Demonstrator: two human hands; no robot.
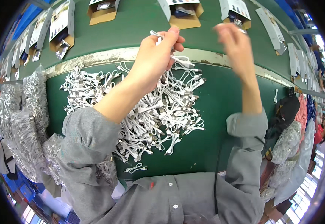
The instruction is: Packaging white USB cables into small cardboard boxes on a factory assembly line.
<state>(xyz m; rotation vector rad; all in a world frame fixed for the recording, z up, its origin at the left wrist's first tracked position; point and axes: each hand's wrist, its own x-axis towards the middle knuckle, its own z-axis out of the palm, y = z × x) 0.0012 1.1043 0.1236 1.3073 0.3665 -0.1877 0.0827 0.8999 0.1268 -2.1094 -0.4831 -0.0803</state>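
Much looks left: cables [147,108] lie heaped near the tabletop's [211,145] far edge. Left hand [158,50] grips some; right hand [236,44], apart, blurs near a box [234,6], grasp unclear.

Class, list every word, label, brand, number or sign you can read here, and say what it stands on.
No text is readable.
White boxes: printing, too small and blurred to read.
Cable pile: no lettering legible.
Grey shirt: small red mark, no letters legible.
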